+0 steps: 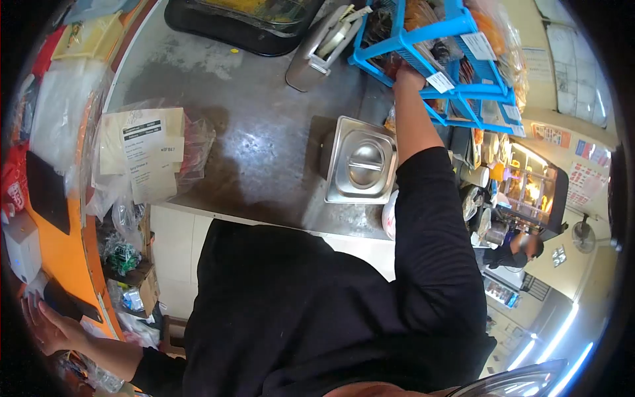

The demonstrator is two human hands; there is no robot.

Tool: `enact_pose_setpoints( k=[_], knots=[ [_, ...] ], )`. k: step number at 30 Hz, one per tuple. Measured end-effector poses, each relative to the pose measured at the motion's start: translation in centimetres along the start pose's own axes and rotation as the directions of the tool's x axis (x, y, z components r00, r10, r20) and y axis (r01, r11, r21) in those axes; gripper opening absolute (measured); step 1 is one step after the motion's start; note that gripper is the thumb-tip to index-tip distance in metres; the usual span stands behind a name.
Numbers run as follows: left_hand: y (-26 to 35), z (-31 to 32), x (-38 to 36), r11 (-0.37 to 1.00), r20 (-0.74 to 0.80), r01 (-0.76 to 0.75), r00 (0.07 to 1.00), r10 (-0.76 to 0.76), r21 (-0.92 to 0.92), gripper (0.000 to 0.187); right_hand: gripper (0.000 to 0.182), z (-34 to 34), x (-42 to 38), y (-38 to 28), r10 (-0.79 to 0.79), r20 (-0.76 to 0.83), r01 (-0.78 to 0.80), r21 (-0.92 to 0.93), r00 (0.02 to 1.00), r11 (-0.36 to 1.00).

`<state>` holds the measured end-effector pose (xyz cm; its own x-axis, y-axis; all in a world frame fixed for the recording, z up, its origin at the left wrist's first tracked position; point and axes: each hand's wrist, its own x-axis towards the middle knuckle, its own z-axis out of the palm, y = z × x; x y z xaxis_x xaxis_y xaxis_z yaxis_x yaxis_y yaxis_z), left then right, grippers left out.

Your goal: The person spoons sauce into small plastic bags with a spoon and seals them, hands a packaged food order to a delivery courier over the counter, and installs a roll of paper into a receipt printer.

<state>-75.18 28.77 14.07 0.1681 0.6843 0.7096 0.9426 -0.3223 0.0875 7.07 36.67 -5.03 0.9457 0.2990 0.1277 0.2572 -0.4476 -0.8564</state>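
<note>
My right hand (408, 79) reaches into a blue plastic basket rack (456, 33) at the upper right. Its fingers are hidden behind the rack's edge, among packets, so what they touch does not show. Far out at the lower left, my left hand (51, 325) has its fingers stretched apart, with nothing visible in it. It is nearest a dark flat device (65, 301) beside the orange counter (73, 248). Below my right forearm stands a lidded steel container (362, 162) on the metal table (264, 126).
A bagged paper package with a printed receipt (142, 155) lies at the table's left. Along the far edge are a black tray (198, 33) and a metal holder (307, 66) with utensils. Another person (516, 255) is in the background right, near a lit display cabinet (529, 185).
</note>
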Motion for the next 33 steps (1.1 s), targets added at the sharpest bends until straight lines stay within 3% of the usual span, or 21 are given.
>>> enact_pose_setpoints(
  k=[3, 6, 8, 9, 10, 11, 14, 15, 17, 19, 20, 22, 25, 27, 29, 30, 31, 33],
  knots=[
    [-3.6, 0.7, -0.4, 0.998, 0.13, -0.068, 0.989, 0.069, -0.011, 0.03, 0.034, 0.9, 1.7, 0.0, 0.081, 0.082, -0.086, 0.053, 0.993, 0.995],
    [-5.6, 1.0, -1.5, 0.999, 0.199, 0.022, 0.98, -0.014, -0.041, 0.031, 0.036, 1.4, 3.8, 0.9, 0.172, 0.23, -0.207, 0.142, 0.958, 0.968],
    [-5.2, 1.0, -2.3, 0.996, 0.208, 0.083, 0.975, -0.076, -0.028, 0.031, 0.038, 1.2, 5.3, 2.1, 0.152, 0.371, -0.237, 0.195, 0.916, 0.952],
    [-4.5, 1.1, -2.5, 0.995, 0.198, 0.095, 0.976, -0.087, -0.031, 0.031, 0.031, 1.0, 7.2, 3.3, 0.093, 0.526, -0.283, 0.293, 0.845, 0.913],
    [-3.8, 1.0, -2.5, 0.996, 0.186, 0.083, 0.98, -0.075, -0.035, 0.029, 0.032, 0.6, 7.0, 4.1, 0.063, 0.443, -0.107, 0.075, 0.894, 0.991],
    [-3.1, 0.9, -2.4, 0.997, 0.174, 0.071, 0.983, -0.063, -0.039, 0.028, 0.034, 0.3, 6.9, 4.7, 0.002, 0.366, 0.061, -0.159, 0.93, 0.985],
    [0.5, 0.1, -1.7, 0.997, 0.11, -0.053, 0.992, 0.058, -0.052, 0.027, 0.045, -5.8, -1.9, -1.7, -0.118, 0.406, 0.303, -0.429, 0.906, 0.851],
    [2.5, -0.1, -1.4, 0.993, 0.074, -0.107, 0.991, 0.11, -0.047, 0.03, 0.048, -8.0, -3.3, -2.3, -0.15, 0.5, 0.373, -0.382, 0.853, 0.846],
    [6.8, -1.1, -1.3, 0.977, 0.032, -0.212, 0.977, 0.212, -0.006, 0.033, 0.049, -12.6, -5.6, -1.2, -0.251, 0.565, 0.309, -0.009, 0.786, 0.951],
    [12.2, -1.7, -1.9, 0.965, 0.008, -0.264, 0.965, 0.264, 0.002, 0.033, 0.049, -20.1, -7.5, -3.8, -0.386, 0.619, 0.467, 0.036, 0.684, 0.884],
    [15.2, -1.9, -2.3, 0.964, -0.009, -0.264, 0.965, 0.264, -0.023, 0.032, 0.042, -23.9, -7.7, -4.2, -0.358, 0.575, 0.434, 0.004, 0.736, 0.901],
    [22.2, -1.5, -4.5, 0.959, -0.066, -0.177, 0.984, 0.166, -0.221, 0.027, 0.03, -31.7, -4.8, -1.8, -0.393, 0.517, 0.39, 0.121, 0.76, 0.913],
    [32.5, 0.4, -8.6, 0.803, -0.127, -0.087, 0.992, 0.014, -0.59, 0.028, 0.014, -41.5, 0.5, 4.9, -0.402, 0.274, 0.436, -0.075, 0.874, 0.897],
    [40.2, 2.4, -11.5, 0.542, -0.124, -0.047, 0.987, -0.105, -0.839, 0.027, 0.013, -47.1, 3.1, 11.5, -0.31, 0.279, 0.409, -0.448, 0.909, 0.795],
    [47.6, 2.9, -12.3, 0.638, -0.032, -0.048, 0.999, 0.037, -0.769, 0.023, 0.014, -50.6, 5.1, 19.7, -0.27, 0.361, 0.431, -0.506, 0.893, 0.747],
    [50.9, 3.3, -13.6, 0.628, 0.064, 0.052, 0.998, -0.004, -0.776, 0.016, 0.014, -51.4, 5.4, 23.2, -0.241, 0.421, 0.451, -0.522, 0.875, 0.724],
    [54.6, 3.0, -14.0, 0.673, 0.163, 0.068, 0.983, 0.079, -0.736, 0.008, 0.014, -51.6, 4.8, 25.2, -0.105, 0.465, 0.373, -0.533, 0.879, 0.759],
    [62.8, 2.5, -13.6, 0.66, 0.352, 0.065, 0.882, 0.313, -0.749, 0.021, 0.018, -51.1, 3.5, 27.8, -0.029, 0.508, 0.332, -0.518, 0.861, 0.789]
  ],
)
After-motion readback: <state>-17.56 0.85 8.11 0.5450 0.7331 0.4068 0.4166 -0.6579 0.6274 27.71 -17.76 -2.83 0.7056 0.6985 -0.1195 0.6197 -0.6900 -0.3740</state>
